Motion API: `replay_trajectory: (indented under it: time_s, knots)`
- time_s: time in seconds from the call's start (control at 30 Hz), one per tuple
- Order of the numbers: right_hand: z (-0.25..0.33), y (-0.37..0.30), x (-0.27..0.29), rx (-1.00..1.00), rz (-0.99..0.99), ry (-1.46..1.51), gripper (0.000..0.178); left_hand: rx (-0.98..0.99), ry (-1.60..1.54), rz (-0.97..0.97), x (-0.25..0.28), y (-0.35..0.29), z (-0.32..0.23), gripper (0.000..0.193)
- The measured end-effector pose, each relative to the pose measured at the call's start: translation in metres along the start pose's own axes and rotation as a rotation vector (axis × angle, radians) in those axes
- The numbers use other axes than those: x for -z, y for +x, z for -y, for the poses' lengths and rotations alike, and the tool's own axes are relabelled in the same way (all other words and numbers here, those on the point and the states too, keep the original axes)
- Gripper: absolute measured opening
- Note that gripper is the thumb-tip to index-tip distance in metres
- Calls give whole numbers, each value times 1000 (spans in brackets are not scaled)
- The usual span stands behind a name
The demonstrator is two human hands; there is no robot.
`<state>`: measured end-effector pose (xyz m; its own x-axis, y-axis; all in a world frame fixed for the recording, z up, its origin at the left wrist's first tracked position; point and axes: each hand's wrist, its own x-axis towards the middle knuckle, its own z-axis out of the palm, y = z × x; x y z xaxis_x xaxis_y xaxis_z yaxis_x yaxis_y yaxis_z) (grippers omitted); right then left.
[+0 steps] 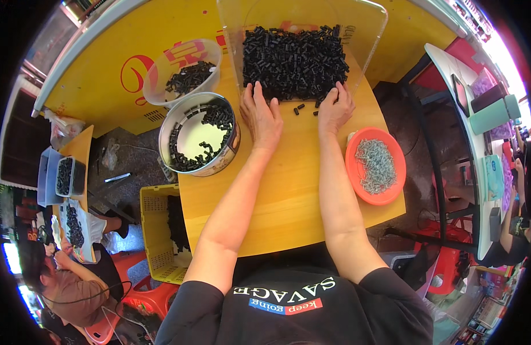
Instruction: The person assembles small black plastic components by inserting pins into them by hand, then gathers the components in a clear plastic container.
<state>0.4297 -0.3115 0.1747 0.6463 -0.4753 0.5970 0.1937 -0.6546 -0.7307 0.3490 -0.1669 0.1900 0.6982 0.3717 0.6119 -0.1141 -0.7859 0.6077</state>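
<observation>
A clear plastic bin stands at the far side of the yellow table, heaped with small black cylindrical parts. My left hand rests at the bin's near left corner, fingers stretched and thumb apart. At the near right corner is my right hand, its fingers slightly bent and apart, touching the bin's edge and the parts there. Neither hand visibly grips anything. Between them, a few loose black parts lie on the wood.
Left of my left hand stands a round tin holding black parts, with a translucent tub behind it. An orange-red bowl of small silvery pieces is at right. A yellow crate sits below the table's left edge. Another person sits at far left.
</observation>
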Motion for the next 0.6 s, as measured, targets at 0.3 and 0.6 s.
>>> replay_trajectory:
  time_s: [0.3,0.6]
  knots:
    - [4,3,4,-7,-3,11,23,65,-23,51,1,1,-1,55]
    - [2,0,-1,27,2,-70,30,26,-19,39,1,1,0,58]
